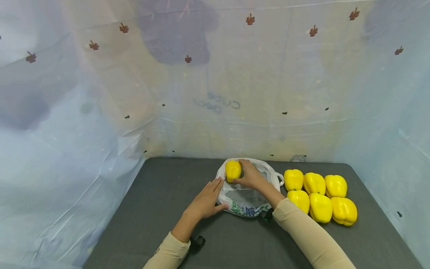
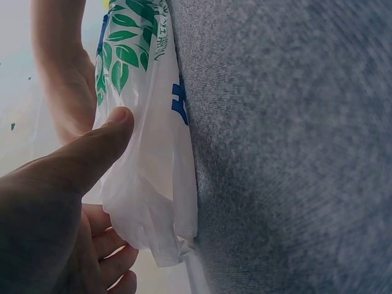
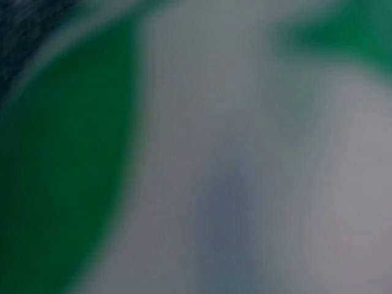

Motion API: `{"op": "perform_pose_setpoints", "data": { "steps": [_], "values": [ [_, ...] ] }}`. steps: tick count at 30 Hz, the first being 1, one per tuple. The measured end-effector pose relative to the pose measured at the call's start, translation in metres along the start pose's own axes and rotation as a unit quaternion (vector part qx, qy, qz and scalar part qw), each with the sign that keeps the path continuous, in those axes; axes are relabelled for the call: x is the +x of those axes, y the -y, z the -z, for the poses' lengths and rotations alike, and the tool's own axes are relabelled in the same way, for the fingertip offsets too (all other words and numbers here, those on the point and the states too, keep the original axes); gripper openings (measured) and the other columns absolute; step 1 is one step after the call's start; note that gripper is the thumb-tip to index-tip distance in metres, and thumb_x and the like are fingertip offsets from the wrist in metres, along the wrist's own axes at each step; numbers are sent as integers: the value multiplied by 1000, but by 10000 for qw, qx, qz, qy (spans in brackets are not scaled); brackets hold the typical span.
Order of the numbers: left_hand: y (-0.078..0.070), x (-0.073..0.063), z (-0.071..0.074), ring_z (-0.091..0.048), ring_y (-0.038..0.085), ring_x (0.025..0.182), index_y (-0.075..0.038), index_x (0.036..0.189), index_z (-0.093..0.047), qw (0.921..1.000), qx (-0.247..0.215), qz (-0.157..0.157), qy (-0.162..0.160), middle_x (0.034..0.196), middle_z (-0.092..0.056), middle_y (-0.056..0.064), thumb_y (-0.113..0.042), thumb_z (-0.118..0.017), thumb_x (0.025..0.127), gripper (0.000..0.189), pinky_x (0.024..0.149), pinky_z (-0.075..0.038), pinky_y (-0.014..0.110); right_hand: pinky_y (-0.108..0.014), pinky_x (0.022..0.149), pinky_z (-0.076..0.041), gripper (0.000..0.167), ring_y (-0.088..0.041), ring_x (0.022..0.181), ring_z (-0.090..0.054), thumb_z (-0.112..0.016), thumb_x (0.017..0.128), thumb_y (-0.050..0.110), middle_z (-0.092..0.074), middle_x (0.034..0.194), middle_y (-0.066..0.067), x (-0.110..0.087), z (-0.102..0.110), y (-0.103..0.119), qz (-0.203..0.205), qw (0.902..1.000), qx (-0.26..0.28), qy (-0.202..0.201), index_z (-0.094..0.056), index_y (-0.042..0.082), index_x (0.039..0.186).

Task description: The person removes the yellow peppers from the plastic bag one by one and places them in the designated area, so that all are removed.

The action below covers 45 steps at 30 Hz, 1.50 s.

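A white plastic bag (image 1: 243, 196) with green leaf print lies mouth-up on the dark table. Inside its mouth, at the left, is a yellow bell pepper (image 1: 233, 170). My right hand (image 1: 252, 175) reaches into the bag and holds that pepper from its right side, thumb and fingers curved against it. Against the bag's left side rests my left hand (image 1: 207, 198), fingers extended and thumb spread apart. From the left wrist, the thumb (image 2: 116, 125) shows in front of the plastic bag (image 2: 147, 153). In the right wrist view, blurred printed plastic (image 3: 184, 153) covers almost everything.
Several yellow bell peppers (image 1: 320, 207) stand in two rows on the table right of the bag. The dark grey table (image 1: 161, 194) meets a pale printed sheet (image 1: 215, 138) behind it, and similar sheeting hangs at both sides.
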<state>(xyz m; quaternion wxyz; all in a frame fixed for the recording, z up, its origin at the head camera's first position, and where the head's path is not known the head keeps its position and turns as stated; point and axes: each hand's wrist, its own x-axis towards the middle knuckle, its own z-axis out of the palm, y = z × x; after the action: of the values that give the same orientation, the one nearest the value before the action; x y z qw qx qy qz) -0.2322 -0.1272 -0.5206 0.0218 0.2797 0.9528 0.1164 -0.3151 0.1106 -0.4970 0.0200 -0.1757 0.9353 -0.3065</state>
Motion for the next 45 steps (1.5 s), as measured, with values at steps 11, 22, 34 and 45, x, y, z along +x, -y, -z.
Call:
{"op": "perform_pose_setpoints", "data": {
  "steps": [11,22,34,45],
  "values": [
    [0,-1,1,-23,33,164,1,170,-22,9999,-22,-92,-37,177,-21,19,-54,-72,101,101,134,-22,50,-58,119,-46,94,-42,140,-54,-90,91,27,-46,158,-27,0,-1,-2,-2,10000,-36,-16,-37,-7,161],
    [-2,0,1,-20,29,165,-2,171,-20,9999,90,64,97,179,-17,15,-56,-68,102,100,135,-19,46,-59,115,-48,92,-44,136,-56,-90,90,23,-49,153,-29,-4,-3,-4,196,9997,80,-128,-38,-9,159],
    [-2,-1,3,-20,30,165,-1,171,-21,9999,21,64,83,178,-19,16,-55,-69,102,100,134,-21,48,-59,117,-47,91,-45,139,-54,-91,89,24,-49,155,-30,-15,2,-3,253,9995,92,-135,-40,-10,158],
    [-1,0,2,-20,29,165,-1,171,-20,9999,95,27,60,179,-18,15,-57,-68,102,101,135,-19,46,-60,118,-46,92,-45,141,-52,-88,92,24,-46,158,-29,-31,10,-4,234,9985,432,-231,-36,-7,161]
  ]
}}
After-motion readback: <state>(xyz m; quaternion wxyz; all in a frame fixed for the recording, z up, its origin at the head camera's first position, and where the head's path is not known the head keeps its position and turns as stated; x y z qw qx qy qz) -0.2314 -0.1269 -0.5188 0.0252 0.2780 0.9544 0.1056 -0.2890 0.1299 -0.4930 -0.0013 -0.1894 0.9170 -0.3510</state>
